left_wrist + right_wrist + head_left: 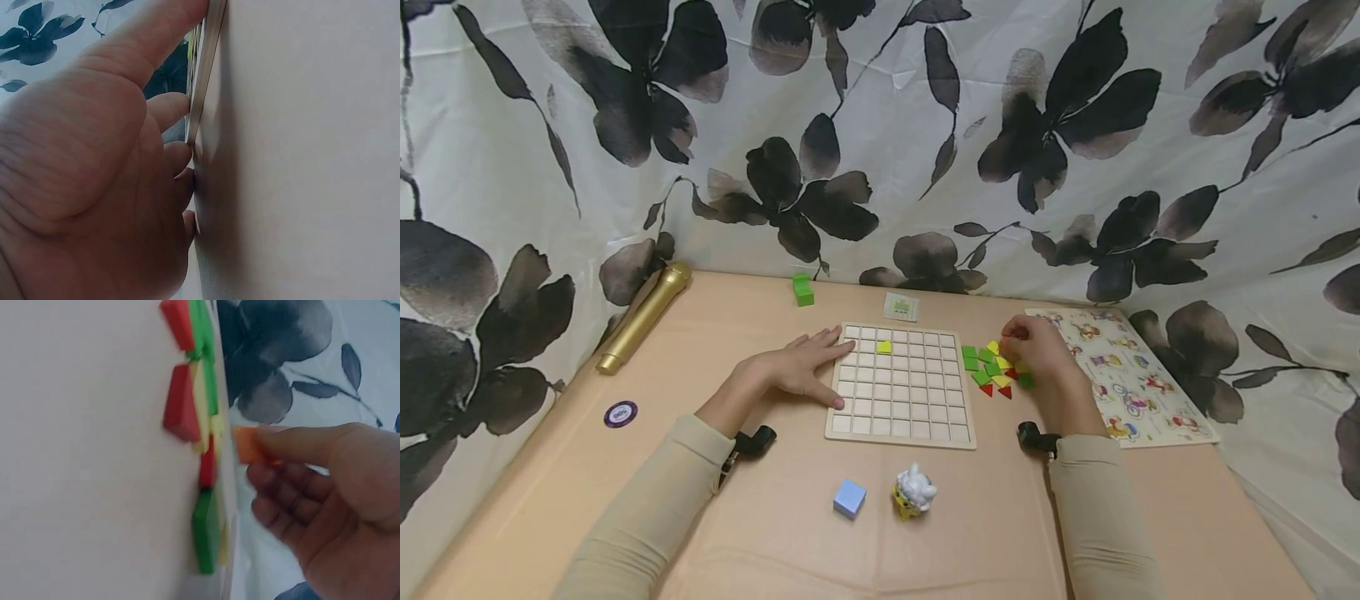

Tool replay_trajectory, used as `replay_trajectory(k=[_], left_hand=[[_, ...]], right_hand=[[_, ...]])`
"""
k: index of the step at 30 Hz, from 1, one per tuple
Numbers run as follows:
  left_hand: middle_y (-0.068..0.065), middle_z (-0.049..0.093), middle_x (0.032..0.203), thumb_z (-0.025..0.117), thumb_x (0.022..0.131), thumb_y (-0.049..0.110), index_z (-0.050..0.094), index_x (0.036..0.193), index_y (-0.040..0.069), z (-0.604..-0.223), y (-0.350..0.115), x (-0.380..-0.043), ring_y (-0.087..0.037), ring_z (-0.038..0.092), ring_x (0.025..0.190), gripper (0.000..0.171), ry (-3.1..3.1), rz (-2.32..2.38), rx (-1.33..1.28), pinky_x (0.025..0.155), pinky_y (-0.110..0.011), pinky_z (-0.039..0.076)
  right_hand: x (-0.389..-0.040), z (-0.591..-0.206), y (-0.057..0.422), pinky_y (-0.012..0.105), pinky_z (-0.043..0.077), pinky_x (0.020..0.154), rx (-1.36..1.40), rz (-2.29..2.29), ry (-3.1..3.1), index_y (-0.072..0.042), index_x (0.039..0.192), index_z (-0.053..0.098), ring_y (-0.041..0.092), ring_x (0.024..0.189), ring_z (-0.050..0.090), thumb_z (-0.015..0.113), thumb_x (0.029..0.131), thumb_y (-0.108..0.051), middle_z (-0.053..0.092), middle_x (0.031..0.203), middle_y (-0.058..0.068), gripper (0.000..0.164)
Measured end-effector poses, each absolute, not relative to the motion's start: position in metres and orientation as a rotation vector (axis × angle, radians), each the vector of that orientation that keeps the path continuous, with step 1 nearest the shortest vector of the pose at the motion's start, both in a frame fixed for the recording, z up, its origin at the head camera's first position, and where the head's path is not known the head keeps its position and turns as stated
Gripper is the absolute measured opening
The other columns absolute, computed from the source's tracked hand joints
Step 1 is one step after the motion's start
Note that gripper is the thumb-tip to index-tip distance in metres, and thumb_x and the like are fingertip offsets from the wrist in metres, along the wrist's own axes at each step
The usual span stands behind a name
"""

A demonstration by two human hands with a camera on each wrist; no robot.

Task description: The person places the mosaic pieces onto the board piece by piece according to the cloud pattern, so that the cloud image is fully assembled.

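My left hand [795, 367] lies with fingers spread at the left side of a white grid board [900, 444]; in the left wrist view, its thumb [134, 47] touches the board's edge. A single yellow tile [883, 347] sits in a cell near the board's top. Just right of the board, my right hand [1043, 348] is above a loose pile of green, yellow and red tiles [986, 354]. Between its thumb and fingers it pinches a small orange tile [246, 445], seen in the right wrist view, held off the table.
Behind the board are a small card [901, 307] and green blocks [802, 290]. An illustrated board [1180, 435] lies at right. A gold tube [646, 318] and a round chip [621, 414] are at left. Nearer me stand a blue cube [849, 499] and a small figurine [914, 492].
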State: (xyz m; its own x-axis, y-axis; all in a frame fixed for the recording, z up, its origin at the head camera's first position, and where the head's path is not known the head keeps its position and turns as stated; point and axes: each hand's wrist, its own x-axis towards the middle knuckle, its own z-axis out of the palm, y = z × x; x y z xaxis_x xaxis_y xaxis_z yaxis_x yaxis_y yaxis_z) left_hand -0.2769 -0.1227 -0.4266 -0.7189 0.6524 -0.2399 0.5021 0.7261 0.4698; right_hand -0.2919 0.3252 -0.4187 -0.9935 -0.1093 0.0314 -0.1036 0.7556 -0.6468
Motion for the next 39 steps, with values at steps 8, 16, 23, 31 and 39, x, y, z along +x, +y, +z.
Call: replay_trajectory(k=[8, 16, 23, 31, 39], left_hand=[[-0.016, -0.001, 0.176, 0.077, 0.085, 0.064, 0.023, 0.167, 0.016, -0.426, -0.122, -0.276, -0.037, -0.001, 0.163, 0.110, 2.540, 0.538, 0.889, 0.130, -0.061, 0.004], [-0.016, -0.001, 0.176, 0.077, 0.085, 0.063, 0.022, 0.167, 0.016, -0.425, -0.123, -0.276, -0.038, -0.001, 0.163, 0.109, 2.538, 0.540, 0.889, 0.130, -0.061, 0.003], [-0.017, 0.000, 0.176, 0.076, 0.085, 0.064, 0.023, 0.167, 0.016, -0.425, -0.123, -0.276, -0.038, -0.001, 0.163, 0.109, 2.538, 0.538, 0.897, 0.130, -0.062, 0.005], [-0.017, 0.000, 0.176, 0.076, 0.085, 0.064, 0.023, 0.167, 0.016, -0.425, -0.123, -0.276, -0.037, -0.002, 0.163, 0.108, 2.535, 0.540, 0.898, 0.130, -0.062, 0.004], [-0.016, 0.000, 0.176, 0.076, 0.085, 0.064, 0.023, 0.167, 0.017, -0.427, -0.123, -0.276, -0.038, -0.001, 0.163, 0.109, 2.537, 0.538, 0.886, 0.130, -0.062, 0.004]], right_hand=[[-0.294, -0.407, 0.287, 0.033, 0.063, 0.084, -0.353, -1.491, 2.883, -0.002, 0.130, 0.069, 0.028, 0.093, 0.071, 0.067, 0.102, -0.010, 0.071, 0.113, 0.019, 0.029], [-0.296, -0.406, 0.251, 0.031, 0.063, 0.088, -0.388, -1.761, 2.649, -0.001, 0.137, 0.065, 0.014, 0.094, 0.072, 0.067, 0.100, -0.004, 0.064, 0.111, 0.016, 0.037], [-0.302, -0.406, 0.222, 0.019, 0.057, 0.077, -0.470, -1.682, 2.612, 0.001, 0.130, 0.069, 0.025, 0.096, 0.063, 0.072, 0.098, -0.006, 0.068, 0.112, 0.017, 0.033], [-0.313, -0.408, 0.196, 0.022, 0.052, 0.077, -0.640, -1.277, 2.673, 0.004, 0.124, 0.072, 0.024, 0.092, 0.063, 0.074, 0.095, -0.002, 0.072, 0.110, 0.018, 0.030], [-0.323, -0.416, 0.189, 0.026, 0.054, 0.082, -0.734, -1.002, 2.649, 0.000, 0.117, 0.076, 0.019, 0.092, 0.066, 0.077, 0.094, -0.006, 0.076, 0.108, 0.012, 0.024]])
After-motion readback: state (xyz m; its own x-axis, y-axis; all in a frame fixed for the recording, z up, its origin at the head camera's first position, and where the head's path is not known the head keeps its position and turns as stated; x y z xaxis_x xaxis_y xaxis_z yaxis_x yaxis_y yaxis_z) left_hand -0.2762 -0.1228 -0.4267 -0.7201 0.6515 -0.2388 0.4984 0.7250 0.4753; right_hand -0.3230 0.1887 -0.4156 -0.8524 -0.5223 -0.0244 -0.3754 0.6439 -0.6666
